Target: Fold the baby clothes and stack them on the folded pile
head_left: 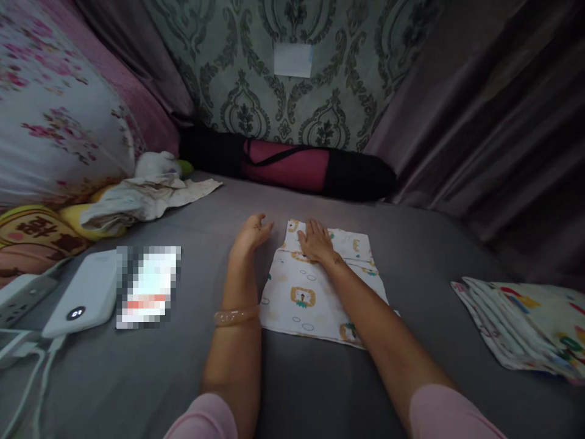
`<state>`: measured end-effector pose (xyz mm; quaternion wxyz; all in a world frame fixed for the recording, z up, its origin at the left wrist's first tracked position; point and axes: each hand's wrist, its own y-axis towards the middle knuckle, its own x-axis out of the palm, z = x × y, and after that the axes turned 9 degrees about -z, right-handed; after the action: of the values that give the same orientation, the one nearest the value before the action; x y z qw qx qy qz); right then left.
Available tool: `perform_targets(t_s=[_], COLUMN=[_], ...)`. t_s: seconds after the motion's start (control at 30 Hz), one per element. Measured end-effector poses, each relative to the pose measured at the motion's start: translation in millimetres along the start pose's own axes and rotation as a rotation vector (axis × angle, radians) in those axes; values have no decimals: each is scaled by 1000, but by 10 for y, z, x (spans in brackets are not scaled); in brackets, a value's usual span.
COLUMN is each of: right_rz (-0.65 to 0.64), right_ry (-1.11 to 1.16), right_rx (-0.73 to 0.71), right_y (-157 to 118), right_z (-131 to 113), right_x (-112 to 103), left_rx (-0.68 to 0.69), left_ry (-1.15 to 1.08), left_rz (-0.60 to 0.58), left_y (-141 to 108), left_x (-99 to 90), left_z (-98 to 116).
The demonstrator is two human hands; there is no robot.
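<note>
A white cloth [302, 317] printed with yellow lion faces and small ovals lies on the grey bed sheet, its far part folded over toward me. My right hand [317, 239] rests flat on that folded part with its fingers stretched away from me. Just left of the cloth, my left hand [256, 230] hovers near or on the sheet, fingers apart and holding nothing. A beaded bangle [236, 316] circles the left forearm. Part of the cloth is hidden under my right forearm.
A stack of folded printed cloths [525, 326] lies at the right. At left are a white power bank [89, 292] with cables, a blurred-out phone [150, 286], a power strip [22, 296] and a crumpled cloth [137, 201]. A black and pink long bag [287, 166] lies along the wall.
</note>
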<state>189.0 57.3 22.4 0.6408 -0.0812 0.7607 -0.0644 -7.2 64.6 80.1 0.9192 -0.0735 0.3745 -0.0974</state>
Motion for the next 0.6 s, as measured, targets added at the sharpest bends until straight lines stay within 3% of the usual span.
perform_targets(t_s=[0.1, 0.2, 0.4, 0.6], right_rz=[-44, 51, 168, 200], right_ry=[19, 21, 52, 105], right_rx=[21, -31, -108, -127], right_y=[8, 38, 109, 140], right_z=[-63, -235, -578, -573], right_x=[-98, -131, 81, 164], left_rx=[5, -13, -7, 49], left_ry=[-6, -14, 9, 47], left_rz=[-11, 0, 9, 32], left_y=[8, 16, 49, 76], left_x=[12, 22, 36, 69], left_z=[6, 5, -43, -77])
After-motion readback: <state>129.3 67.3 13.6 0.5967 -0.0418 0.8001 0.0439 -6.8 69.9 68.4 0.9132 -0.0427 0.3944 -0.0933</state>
